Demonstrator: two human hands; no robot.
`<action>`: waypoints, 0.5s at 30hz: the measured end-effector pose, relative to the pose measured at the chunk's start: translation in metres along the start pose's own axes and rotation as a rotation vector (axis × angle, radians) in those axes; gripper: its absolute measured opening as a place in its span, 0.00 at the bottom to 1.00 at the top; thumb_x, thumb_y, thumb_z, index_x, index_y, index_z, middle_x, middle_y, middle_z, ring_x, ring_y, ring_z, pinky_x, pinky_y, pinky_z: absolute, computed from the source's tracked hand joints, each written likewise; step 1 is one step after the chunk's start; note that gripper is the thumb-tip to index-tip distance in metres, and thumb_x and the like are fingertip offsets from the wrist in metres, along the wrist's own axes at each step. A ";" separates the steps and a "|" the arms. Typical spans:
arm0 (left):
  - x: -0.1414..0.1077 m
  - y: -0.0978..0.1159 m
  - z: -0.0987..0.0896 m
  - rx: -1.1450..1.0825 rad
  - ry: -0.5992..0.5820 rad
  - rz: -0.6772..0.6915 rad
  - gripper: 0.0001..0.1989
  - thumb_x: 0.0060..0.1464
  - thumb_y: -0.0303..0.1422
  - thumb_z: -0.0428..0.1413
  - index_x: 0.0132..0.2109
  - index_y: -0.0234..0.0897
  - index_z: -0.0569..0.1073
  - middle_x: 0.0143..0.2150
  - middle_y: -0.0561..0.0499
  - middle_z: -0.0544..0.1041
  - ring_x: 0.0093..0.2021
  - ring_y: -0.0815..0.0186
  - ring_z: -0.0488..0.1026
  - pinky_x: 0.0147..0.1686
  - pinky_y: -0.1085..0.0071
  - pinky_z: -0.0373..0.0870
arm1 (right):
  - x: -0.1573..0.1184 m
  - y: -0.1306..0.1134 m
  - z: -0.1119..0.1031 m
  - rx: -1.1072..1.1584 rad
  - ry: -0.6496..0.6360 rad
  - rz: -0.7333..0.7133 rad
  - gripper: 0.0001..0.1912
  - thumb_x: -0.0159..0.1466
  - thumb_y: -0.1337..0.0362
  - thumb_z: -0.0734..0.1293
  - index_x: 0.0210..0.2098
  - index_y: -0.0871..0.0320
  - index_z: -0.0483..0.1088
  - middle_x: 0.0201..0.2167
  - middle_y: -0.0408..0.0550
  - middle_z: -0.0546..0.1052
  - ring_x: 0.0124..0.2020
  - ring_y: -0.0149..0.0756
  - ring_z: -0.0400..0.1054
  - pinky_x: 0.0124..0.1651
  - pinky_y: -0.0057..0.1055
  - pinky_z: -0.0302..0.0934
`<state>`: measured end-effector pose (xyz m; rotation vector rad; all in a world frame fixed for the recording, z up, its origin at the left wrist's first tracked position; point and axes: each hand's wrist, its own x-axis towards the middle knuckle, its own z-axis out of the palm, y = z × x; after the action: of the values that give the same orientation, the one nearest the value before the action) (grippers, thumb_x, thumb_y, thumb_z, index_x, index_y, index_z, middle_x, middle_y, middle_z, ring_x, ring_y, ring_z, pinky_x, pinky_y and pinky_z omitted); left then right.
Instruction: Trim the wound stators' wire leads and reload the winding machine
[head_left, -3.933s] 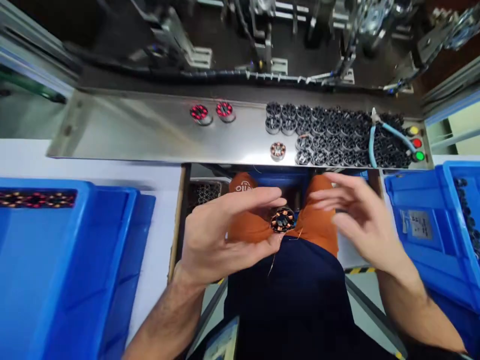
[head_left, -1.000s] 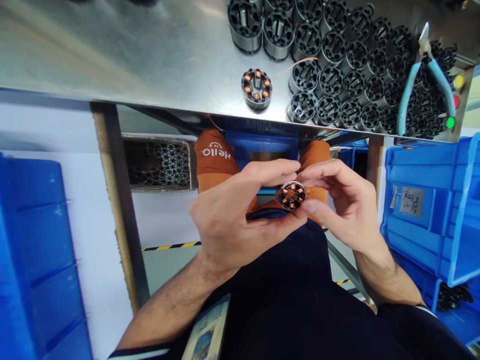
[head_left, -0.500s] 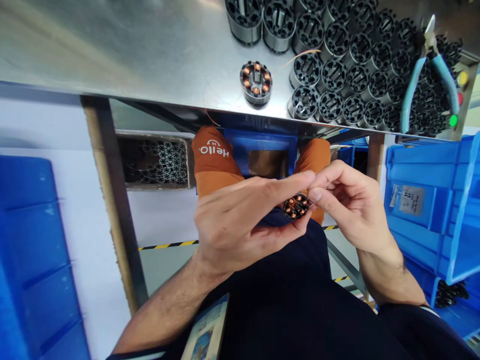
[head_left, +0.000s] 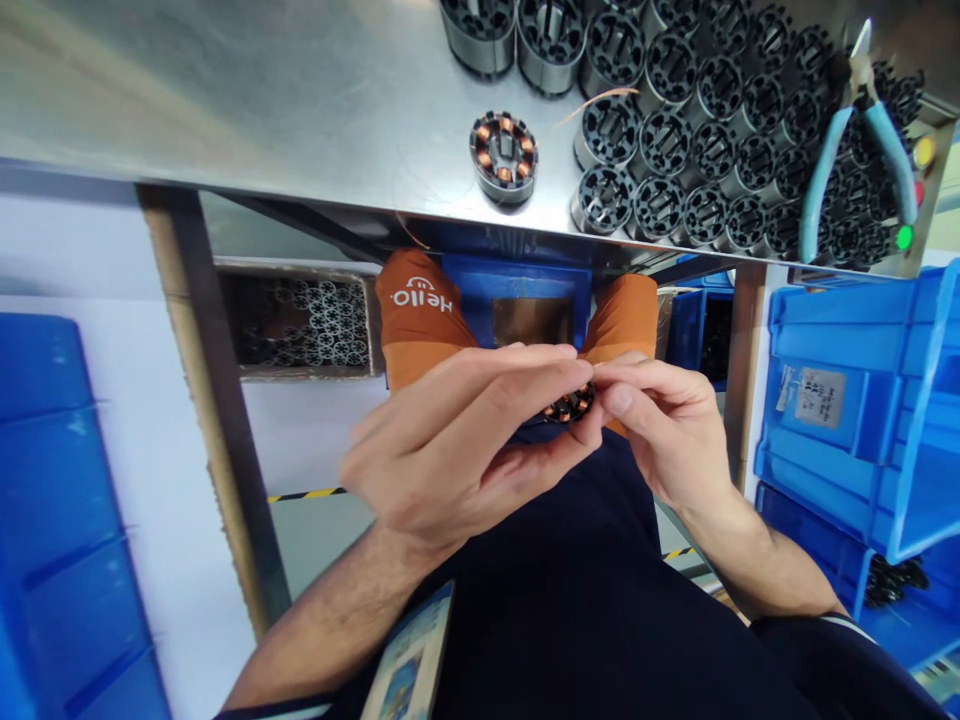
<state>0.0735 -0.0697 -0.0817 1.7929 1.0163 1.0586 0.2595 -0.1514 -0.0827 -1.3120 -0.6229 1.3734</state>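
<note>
Fingers [head_left: 517, 397] of the left hand [head_left: 435, 450] now cover more of the black, round stator with copper coils [head_left: 574, 405], clamping it; beside it, the right hand [head_left: 675, 425] has thumb and forefinger close together, any pinch unclear, so handling seems centred on the rim.

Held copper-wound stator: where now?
Head view, just right of centre: the copper-wound stator is in the left hand, partly hidden, beside the right hand.

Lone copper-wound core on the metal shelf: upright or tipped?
Upright: the copper-wound core stands on the metal shelf, coils facing up.
</note>
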 end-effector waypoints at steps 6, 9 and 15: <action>-0.001 -0.009 0.008 0.244 0.075 0.389 0.15 0.61 0.33 0.78 0.53 0.52 0.90 0.46 0.57 0.92 0.39 0.59 0.92 0.48 0.66 0.94 | 0.003 0.002 0.002 -0.026 0.003 -0.031 0.10 0.72 0.62 0.81 0.49 0.38 0.90 0.44 0.40 0.89 0.45 0.31 0.83 0.51 0.30 0.81; -0.004 -0.012 0.007 0.107 0.021 0.242 0.20 0.60 0.32 0.79 0.55 0.62 0.90 0.50 0.59 0.92 0.44 0.59 0.92 0.55 0.66 0.93 | 0.003 -0.001 0.001 -0.042 0.004 -0.018 0.06 0.71 0.60 0.81 0.46 0.41 0.90 0.42 0.40 0.88 0.40 0.32 0.82 0.45 0.33 0.82; -0.008 -0.013 0.004 0.211 0.046 0.376 0.18 0.59 0.34 0.79 0.54 0.54 0.89 0.48 0.56 0.92 0.37 0.61 0.90 0.42 0.65 0.92 | 0.012 -0.018 -0.012 -0.227 -0.136 -0.105 0.04 0.73 0.64 0.80 0.45 0.46 0.86 0.42 0.41 0.83 0.44 0.31 0.79 0.48 0.31 0.80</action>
<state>0.0717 -0.0729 -0.0970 2.2005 0.8617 1.2589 0.2784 -0.1393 -0.0738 -1.3507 -0.9496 1.3428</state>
